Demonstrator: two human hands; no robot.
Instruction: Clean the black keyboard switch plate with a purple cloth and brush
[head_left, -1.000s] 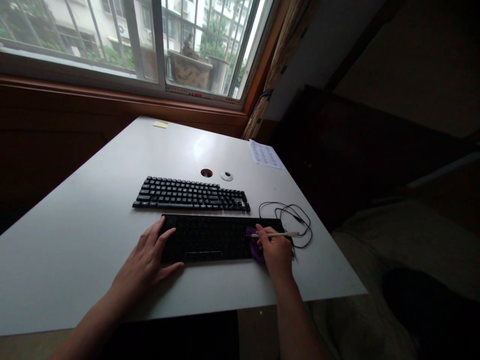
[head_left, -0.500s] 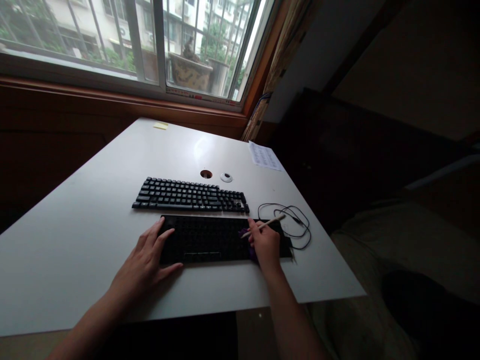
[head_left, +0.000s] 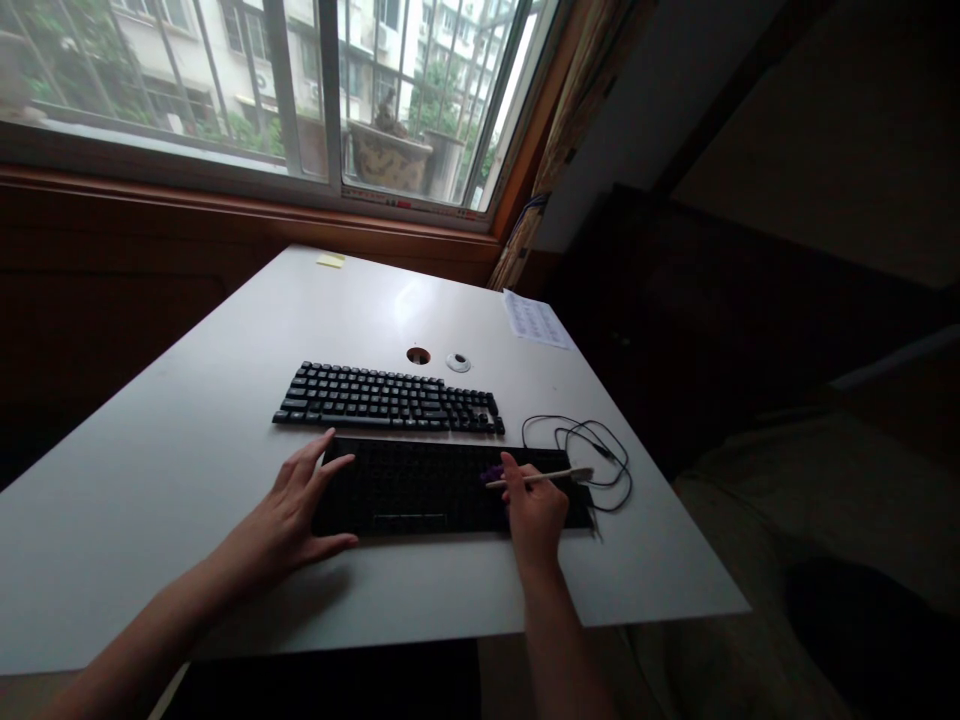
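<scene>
A black keyboard base (head_left: 427, 490) lies near the front of the table, its keycaps apparently off and its surface very dark. My left hand (head_left: 300, 500) is at its left end with fingers spread, fingertips by the back corner and thumb by the front edge. In my closed right hand (head_left: 536, 510), over the base's right part, is a thin pale-handled brush (head_left: 551, 476), its tufted end pointing right. Something purple, perhaps cloth (head_left: 491, 474), shows beside the right fingers. Just behind the base, black keycaps (head_left: 375, 398) lie in keyboard order.
A thin black cable (head_left: 622, 460) lies coiled at the right. Farther back are a round table hole (head_left: 418, 356), a white ring-shaped cover (head_left: 458, 363), a printed sheet (head_left: 536, 320) and a yellow note (head_left: 330, 260). The white table (head_left: 187, 400) stands below a window.
The brush has swung, its tufted end now lower and farther right. My left thumb has drawn back slightly left along the base's front edge. The whole view has shifted a little.
</scene>
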